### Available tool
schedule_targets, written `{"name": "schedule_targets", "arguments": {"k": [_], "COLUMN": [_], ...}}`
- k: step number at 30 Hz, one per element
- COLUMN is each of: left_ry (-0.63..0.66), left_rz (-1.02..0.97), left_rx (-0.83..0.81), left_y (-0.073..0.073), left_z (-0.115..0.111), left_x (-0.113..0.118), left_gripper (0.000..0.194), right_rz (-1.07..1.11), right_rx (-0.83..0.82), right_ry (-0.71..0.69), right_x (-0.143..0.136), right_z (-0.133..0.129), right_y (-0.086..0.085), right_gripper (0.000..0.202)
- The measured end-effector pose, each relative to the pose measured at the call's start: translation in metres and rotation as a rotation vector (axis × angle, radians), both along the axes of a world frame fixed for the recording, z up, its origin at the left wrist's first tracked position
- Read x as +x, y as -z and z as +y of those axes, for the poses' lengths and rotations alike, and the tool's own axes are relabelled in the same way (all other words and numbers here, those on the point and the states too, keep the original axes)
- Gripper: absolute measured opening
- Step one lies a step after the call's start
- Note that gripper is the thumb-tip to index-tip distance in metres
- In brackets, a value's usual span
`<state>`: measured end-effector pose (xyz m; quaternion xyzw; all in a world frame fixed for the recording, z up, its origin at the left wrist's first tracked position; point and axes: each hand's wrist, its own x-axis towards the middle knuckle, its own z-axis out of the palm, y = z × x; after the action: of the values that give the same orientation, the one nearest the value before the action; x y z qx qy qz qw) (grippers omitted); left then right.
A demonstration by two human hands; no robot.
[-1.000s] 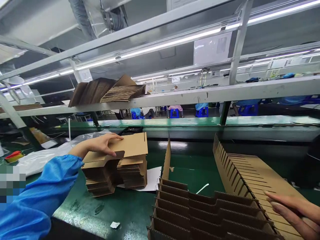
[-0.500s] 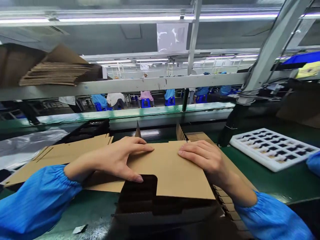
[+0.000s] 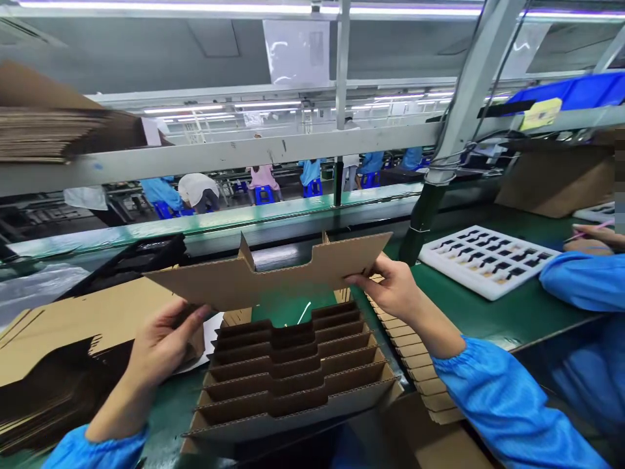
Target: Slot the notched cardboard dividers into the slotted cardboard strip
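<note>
Between my two hands a notched cardboard divider [image 3: 278,273] is held up on its long edge. My left hand [image 3: 163,342] is closed on its lower left part, thumb and fingers pinching. At the right end, my right hand [image 3: 393,290] grips it with the thumb in front. Just below and nearer to me stands a row of cardboard partitions [image 3: 293,358], upright and parallel, each with a cutout in the middle. The held divider is behind and above this row; whether its lower edge touches anything is unclear.
Flat cardboard sheets [image 3: 92,319] are stacked at the left, beside a black tray [image 3: 127,264]. Slotted cardboard strips [image 3: 420,365] lie at the right. Further right are a white foam tray [image 3: 488,260] with small dark parts and a co-worker's blue sleeve [image 3: 581,280]. A slanted post [image 3: 454,143] rises behind.
Both hands lay on a flat cardboard sheet before; now they hold a divider on edge. The row of partitions is now exposed. The view has shifted to the right.
</note>
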<state>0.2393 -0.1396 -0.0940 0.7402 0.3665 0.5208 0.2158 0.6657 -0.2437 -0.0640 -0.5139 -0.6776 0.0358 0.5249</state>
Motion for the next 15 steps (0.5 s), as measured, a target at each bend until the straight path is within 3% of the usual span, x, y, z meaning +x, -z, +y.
{"name": "schedule_targets", "arguments": {"k": [5, 10, 15], "left_ry": [-0.093, -0.045, -0.063], "left_rz": [0.006, -0.107, -0.104], "left_rx": [-0.022, -0.078, -0.084], "left_y": [0.008, 0.008, 0.007], "left_z": [0.006, 0.010, 0.009], "left_x": [0.017, 0.029, 0.027], "left_gripper": [0.024, 0.027, 0.030], "right_rz": [-0.023, 0.026, -0.078], "right_rx": [-0.092, -0.109, -0.035], "right_ry": [0.097, 0.038, 0.071], "right_x": [0.001, 0.010, 0.015], "right_z": [0.007, 0.020, 0.026], "right_y": [0.005, 0.017, 0.023], "right_gripper": [0.040, 0.051, 0.037]}}
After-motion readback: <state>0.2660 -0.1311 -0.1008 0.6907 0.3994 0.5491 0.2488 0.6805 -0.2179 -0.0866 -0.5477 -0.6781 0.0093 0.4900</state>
